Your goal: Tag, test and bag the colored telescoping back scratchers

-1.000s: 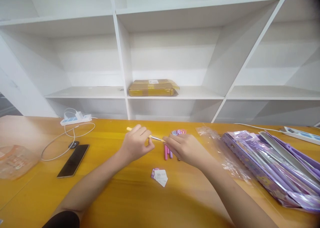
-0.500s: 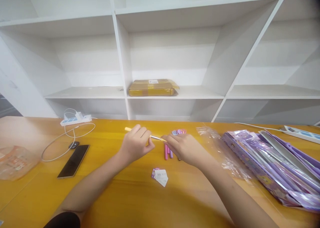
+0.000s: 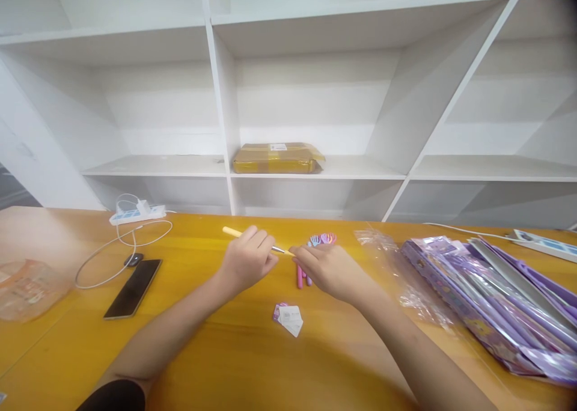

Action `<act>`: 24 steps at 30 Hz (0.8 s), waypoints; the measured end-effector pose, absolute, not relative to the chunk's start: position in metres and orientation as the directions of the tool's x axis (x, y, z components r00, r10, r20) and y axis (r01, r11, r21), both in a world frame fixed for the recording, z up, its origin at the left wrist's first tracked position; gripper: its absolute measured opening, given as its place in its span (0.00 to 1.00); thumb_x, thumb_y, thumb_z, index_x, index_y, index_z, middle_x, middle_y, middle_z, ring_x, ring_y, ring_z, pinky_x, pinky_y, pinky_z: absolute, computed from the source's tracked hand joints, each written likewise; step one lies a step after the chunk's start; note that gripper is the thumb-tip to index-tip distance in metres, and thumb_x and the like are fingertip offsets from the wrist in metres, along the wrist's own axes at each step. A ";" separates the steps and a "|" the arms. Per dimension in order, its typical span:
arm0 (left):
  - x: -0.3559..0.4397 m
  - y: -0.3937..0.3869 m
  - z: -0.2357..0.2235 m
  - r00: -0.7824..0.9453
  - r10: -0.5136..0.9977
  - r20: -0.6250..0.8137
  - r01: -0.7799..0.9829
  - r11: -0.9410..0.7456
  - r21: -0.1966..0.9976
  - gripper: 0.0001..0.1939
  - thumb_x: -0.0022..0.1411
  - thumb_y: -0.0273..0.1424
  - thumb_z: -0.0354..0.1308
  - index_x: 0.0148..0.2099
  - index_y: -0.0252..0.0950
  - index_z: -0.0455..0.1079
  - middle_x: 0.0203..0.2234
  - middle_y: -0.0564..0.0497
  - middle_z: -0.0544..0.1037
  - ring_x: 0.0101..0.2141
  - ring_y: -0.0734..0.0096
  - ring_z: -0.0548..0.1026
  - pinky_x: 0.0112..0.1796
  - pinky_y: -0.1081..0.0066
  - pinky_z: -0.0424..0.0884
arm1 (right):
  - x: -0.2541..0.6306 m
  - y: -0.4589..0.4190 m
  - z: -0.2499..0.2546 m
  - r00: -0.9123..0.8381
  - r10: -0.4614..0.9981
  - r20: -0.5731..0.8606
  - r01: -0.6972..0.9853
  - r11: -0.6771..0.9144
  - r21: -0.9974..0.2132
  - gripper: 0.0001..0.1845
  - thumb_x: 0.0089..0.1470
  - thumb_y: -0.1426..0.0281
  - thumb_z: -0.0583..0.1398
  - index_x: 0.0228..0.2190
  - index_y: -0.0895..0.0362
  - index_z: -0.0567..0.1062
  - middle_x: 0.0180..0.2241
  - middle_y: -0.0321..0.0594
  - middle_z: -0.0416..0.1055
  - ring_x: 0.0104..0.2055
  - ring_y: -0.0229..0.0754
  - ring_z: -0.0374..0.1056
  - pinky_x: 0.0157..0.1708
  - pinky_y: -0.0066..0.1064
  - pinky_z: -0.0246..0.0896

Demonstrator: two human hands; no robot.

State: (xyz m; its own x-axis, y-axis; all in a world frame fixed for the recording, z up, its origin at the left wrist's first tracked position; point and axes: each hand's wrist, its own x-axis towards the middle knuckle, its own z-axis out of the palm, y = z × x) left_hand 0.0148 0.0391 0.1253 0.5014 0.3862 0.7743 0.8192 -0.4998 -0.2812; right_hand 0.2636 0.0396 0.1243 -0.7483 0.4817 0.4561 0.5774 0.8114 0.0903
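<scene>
My left hand (image 3: pixel 247 254) is closed around a slim yellow stick (image 3: pixel 232 232) with a silver metal section, whose exact kind I cannot make out. Its yellow barrel juts out past the left side of that hand. The metal part shows between my two hands, and its narrow yellow far end is pinched in the fingers of my right hand (image 3: pixel 331 270). Partly hidden under and behind the right hand lie pink and purple sticks (image 3: pixel 300 276) and striped, colourful heads (image 3: pixel 322 239). Below the hands, a few white and purple cards (image 3: pixel 291 319) rest on the table.
A purple box (image 3: pixel 469 321) full of wrapped items stands at right, beside clear plastic wrapping (image 3: pixel 406 279). A phone (image 3: pixel 133 289), a cable, a power strip (image 3: pixel 137 215) and a plastic bag (image 3: pixel 33 288) lie left. A taped parcel (image 3: pixel 277 158) sits on the shelf behind.
My left hand has shifted slightly, and more of the yellow barrel shows on its left side. Both hands keep their hold on the stick.
</scene>
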 end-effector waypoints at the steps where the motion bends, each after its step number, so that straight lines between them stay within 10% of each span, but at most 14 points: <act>1: 0.014 0.039 0.126 0.496 0.392 0.775 0.823 -0.496 -0.276 0.08 0.57 0.22 0.57 0.30 0.38 0.63 0.24 0.52 0.70 0.31 0.67 0.66 0.27 0.66 0.56 | 0.264 0.040 0.125 -0.746 0.482 0.460 0.578 0.811 0.087 0.11 0.74 0.76 0.50 0.40 0.56 0.69 0.26 0.33 0.75 0.24 0.36 0.63 0.29 0.32 0.43; 13: -0.028 0.069 0.141 0.336 0.542 0.771 0.923 -0.353 -0.154 0.06 0.57 0.25 0.57 0.29 0.39 0.64 0.24 0.50 0.73 0.31 0.63 0.69 0.26 0.64 0.52 | 0.313 0.066 0.126 -0.628 0.390 0.673 0.725 0.607 0.324 0.16 0.65 0.80 0.54 0.46 0.53 0.77 0.32 0.38 0.78 0.30 0.39 0.68 0.32 0.31 0.53; 19: -0.154 0.093 0.193 0.058 0.605 0.794 0.998 -0.059 -0.028 0.07 0.55 0.28 0.54 0.27 0.40 0.59 0.23 0.48 0.68 0.33 0.58 0.69 0.30 0.63 0.53 | 0.474 0.101 0.126 -0.179 0.384 0.906 0.979 0.158 0.127 0.18 0.69 0.72 0.52 0.46 0.52 0.82 0.40 0.41 0.83 0.36 0.41 0.72 0.33 0.30 0.56; 24: -0.156 0.094 0.190 0.100 0.613 0.784 0.994 -0.102 -0.046 0.04 0.55 0.28 0.54 0.29 0.40 0.61 0.25 0.48 0.71 0.35 0.57 0.71 0.33 0.62 0.58 | 0.496 0.099 0.124 -0.065 0.545 0.836 0.992 0.127 -0.006 0.19 0.72 0.63 0.50 0.49 0.51 0.80 0.47 0.42 0.81 0.43 0.42 0.75 0.32 0.30 0.57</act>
